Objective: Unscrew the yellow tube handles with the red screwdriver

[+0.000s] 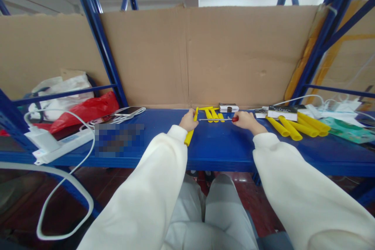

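My left hand (185,120) is closed around a yellow tapered tube (189,137), which stands tilted with its wider end toward me. In my right hand (246,121) is a screwdriver (215,119); my fingers wrap its red handle, and its long thin metal shaft points left toward the tube. The tip comes close to my left hand, but whether it touches the tube I cannot tell. Behind the shaft, several yellow tubes (214,115) lie on the blue tabletop (219,146).
More yellow tubes (288,128) lie at right beside a black-and-white box (283,112). A small box (229,108) sits near the cardboard panel (234,58). At left are a phone (129,111), a white power strip (63,148) with a looping cable, and a red bag (88,110).
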`<state>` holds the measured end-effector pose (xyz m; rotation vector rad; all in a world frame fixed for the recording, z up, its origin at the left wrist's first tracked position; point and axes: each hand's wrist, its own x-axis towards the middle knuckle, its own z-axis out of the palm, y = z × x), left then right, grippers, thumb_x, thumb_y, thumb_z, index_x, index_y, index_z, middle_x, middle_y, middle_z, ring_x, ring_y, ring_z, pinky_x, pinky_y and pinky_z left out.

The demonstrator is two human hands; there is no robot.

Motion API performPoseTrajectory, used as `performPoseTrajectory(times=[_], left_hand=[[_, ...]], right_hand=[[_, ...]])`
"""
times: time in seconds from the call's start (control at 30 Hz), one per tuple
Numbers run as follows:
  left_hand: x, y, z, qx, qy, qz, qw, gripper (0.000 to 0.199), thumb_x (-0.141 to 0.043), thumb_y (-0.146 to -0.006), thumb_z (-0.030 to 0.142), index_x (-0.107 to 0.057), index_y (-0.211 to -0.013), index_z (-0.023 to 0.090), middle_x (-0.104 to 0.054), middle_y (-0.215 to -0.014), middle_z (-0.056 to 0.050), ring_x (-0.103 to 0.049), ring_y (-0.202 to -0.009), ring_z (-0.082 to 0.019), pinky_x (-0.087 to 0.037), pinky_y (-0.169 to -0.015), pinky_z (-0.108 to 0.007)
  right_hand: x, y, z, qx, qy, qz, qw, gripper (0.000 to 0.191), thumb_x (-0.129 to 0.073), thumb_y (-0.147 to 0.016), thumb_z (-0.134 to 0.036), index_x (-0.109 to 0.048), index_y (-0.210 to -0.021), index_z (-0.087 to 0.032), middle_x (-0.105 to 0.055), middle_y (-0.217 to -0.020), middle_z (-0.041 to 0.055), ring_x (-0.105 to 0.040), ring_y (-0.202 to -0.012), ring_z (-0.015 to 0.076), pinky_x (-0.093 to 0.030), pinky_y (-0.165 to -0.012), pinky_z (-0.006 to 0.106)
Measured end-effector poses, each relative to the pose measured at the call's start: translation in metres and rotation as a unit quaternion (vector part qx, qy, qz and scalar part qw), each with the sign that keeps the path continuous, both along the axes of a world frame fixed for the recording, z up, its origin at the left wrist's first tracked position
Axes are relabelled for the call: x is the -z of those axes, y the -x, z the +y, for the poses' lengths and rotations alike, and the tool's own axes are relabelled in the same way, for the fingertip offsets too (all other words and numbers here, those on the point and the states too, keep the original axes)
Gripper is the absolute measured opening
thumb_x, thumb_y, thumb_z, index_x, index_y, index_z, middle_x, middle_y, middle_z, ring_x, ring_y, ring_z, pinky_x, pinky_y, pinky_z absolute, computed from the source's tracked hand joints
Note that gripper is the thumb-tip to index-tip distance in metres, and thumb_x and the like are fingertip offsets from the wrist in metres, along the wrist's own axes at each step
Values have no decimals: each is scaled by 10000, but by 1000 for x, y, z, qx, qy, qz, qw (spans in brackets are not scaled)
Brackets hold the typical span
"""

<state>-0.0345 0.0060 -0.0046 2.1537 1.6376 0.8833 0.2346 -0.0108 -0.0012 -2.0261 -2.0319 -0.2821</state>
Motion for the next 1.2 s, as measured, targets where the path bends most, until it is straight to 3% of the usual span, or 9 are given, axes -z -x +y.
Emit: performPoseTrajectory(times=[0.4, 0.53, 0.67, 0.8, 0.93, 1.07, 1.2], left_hand=[[-1, -1, 0, 3, 0, 4, 1000, 354, -664, -824, 98, -548, -1143, 198, -745, -1112, -105, -752, -976, -240, -556, -867, -309], [-2, -2, -3, 1, 6, 0, 1000, 381, -656, -822, 84, -555, -1175, 183, -749, -1089, -112, -755, -965, -248, -557, -869, -322], [-3, -2, -4, 1, 3, -4, 1000, 394, -662, -810, 69, -565, -1179, 170, -743, -1133, -124, -755, -965, -248, -557, -876, -324], [0, -2, 0, 5, -11, -3, 1000, 388, -664, -802, 68, -567, -1165, 166, -727, -1191, -137, -752, -959, -241, -554, -882, -328], [4, -1, 5, 12, -21, -10, 1000, 393, -677, -784, 70, -569, -1144, 186, -731, -1177, -117, -752, -937, -231, -559, -863, -320], [5, -2, 4, 24, -39, -17, 999, 368, -677, -789, 79, -577, -1121, 200, -730, -1177, -105, -749, -951, -229, -561, -850, -315], [1, -5, -2, 23, -63, -9, 998, 355, -663, -800, 89, -593, -1137, 177, -747, -1085, -105, -741, -986, -253, -551, -890, -344]], right_hand=[[-1, 6, -2, -18, 50, 0, 999, 162, -645, -775, -171, -725, -906, -225, -784, -1012, 69, -691, -997, 274, -431, -922, 405], [1, 4, 1, -40, 48, 31, 998, 195, -704, -750, -201, -735, -939, -237, -785, -1020, 53, -695, -993, 264, -466, -885, 367], [9, -6, 11, -101, 48, 81, 990, 154, -727, -722, -213, -731, -876, -226, -775, -880, 32, -697, -846, 214, -506, -779, 300], [15, -13, 19, -190, 77, 183, 961, 94, -754, -693, -201, -699, -770, -210, -753, -772, 28, -685, -730, 186, -532, -685, 265], [17, -12, 19, -214, 93, 232, 944, 96, -775, -701, -233, -690, -737, -208, -751, -750, 28, -692, -707, 196, -556, -678, 285], [16, -5, 17, -228, 56, 231, 944, 130, -772, -772, -319, -736, -812, -202, -771, -801, 45, -712, -752, 211, -584, -741, 317], [17, 6, 16, -238, -9, 212, 948, 169, -748, -824, -289, -767, -956, -185, -792, -912, 75, -732, -828, 215, -594, -811, 333]])
